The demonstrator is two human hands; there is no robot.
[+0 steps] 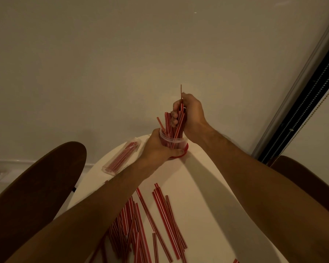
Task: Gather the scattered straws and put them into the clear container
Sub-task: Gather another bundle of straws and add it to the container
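1. A person leans over a round white table (207, 186), both bare forearms reaching toward its far edge.
2. The left hand (156, 147) is wrapped around the side of a clear container (174, 142), a round plastic tub that sits at the far edge of the table on something red; what that red thing is cannot be told.
3. The right hand (191, 114) is closed around a bundle of red-and-white striped straws (179, 124), held upright with their lower ends inside the container's open mouth. One thin straw sticks up above the fist.
4. More straws already stand in the container, leaning toward its left side.
5. A loose pile of scattered straws (150, 224) lies across the near part of the table, between the two forearms, some overlapping.
6. A clear packet of straws (122, 158) lies near the table's far left edge, just left of the left wrist.
7. Dark brown chair backs (36, 186) stand at the table's left and right sides.
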